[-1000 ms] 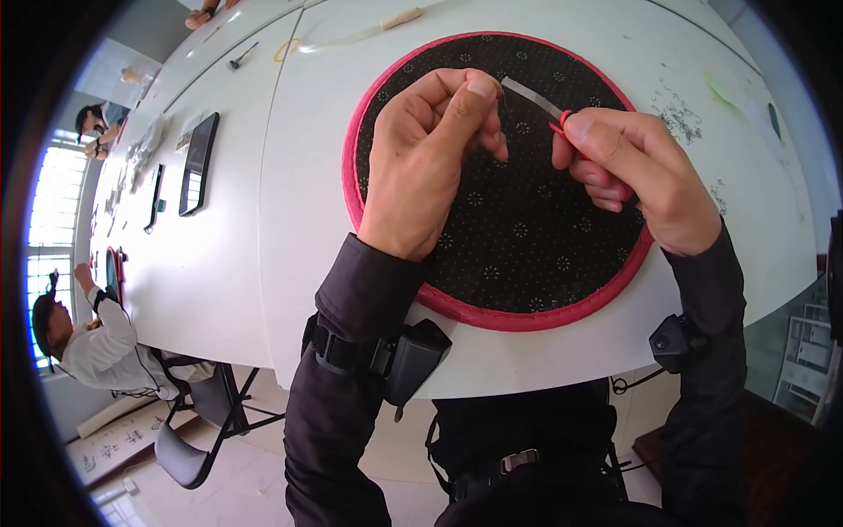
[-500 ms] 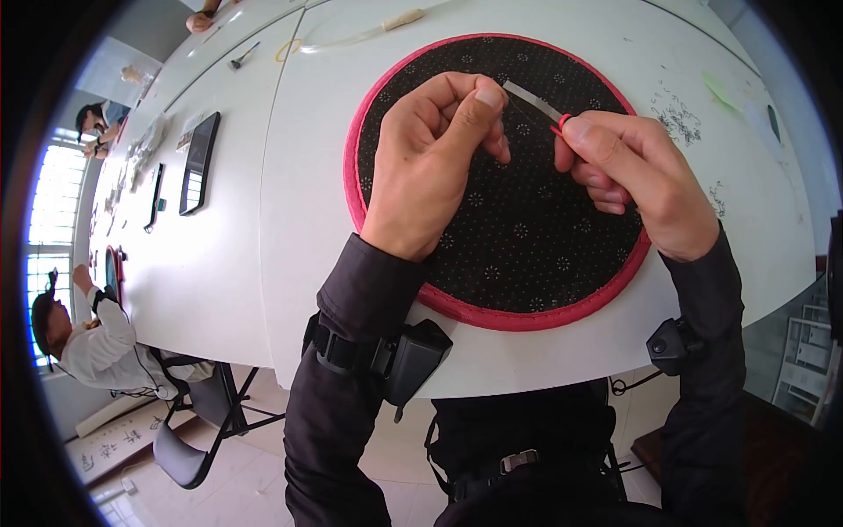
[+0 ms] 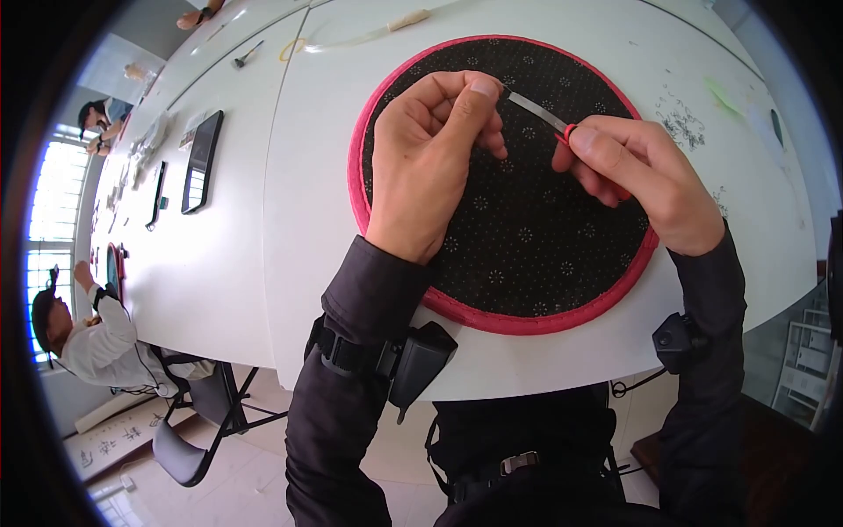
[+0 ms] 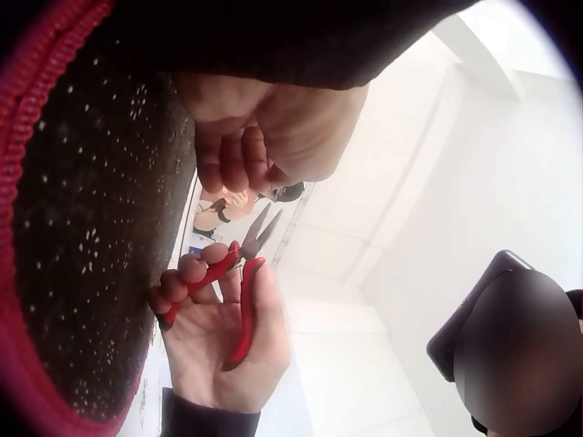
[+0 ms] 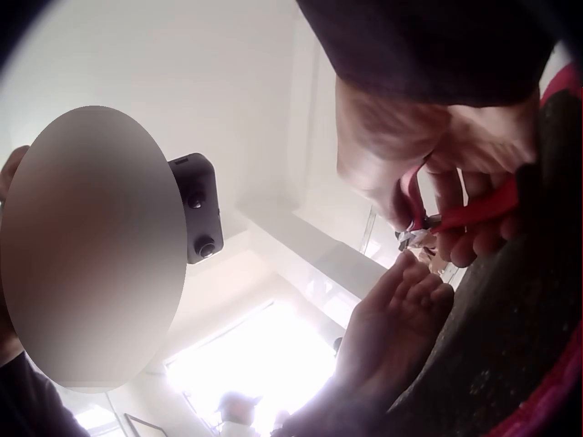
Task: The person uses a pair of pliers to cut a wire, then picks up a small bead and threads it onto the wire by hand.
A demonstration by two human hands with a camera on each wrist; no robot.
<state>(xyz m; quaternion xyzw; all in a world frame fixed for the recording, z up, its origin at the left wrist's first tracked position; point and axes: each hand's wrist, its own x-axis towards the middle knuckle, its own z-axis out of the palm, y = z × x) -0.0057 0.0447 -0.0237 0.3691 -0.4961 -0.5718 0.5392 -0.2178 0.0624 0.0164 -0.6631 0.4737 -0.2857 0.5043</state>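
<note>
In the head view, my right hand [image 3: 645,180] grips red-handled long-nose pliers [image 3: 536,111], their silver tips pointing at the left fingertips. Seen from the left wrist, the plier tips [image 4: 264,232] stand apart, and fingers wrap the red handles. My left hand [image 3: 430,158] pinches a tiny dark piece [image 3: 505,90] between thumb and forefinger, right at the plier tips; its shape is too small to tell. Both hands are over a round black mat [image 3: 518,255] with a red edge and a pale dotted pattern.
Small dark bits [image 3: 680,123] lie scattered right of the mat on the white table [image 3: 334,307]. A black tablet [image 3: 203,162] lies to the left, and a wooden-handled tool [image 3: 408,20] at the back. Another person [image 3: 92,338] sits at the far left.
The pliers' tips have shifted slightly down, now overlapping the dark piece at the left fingertips. The left hand has moved little; the whole head view has shifted slightly.
</note>
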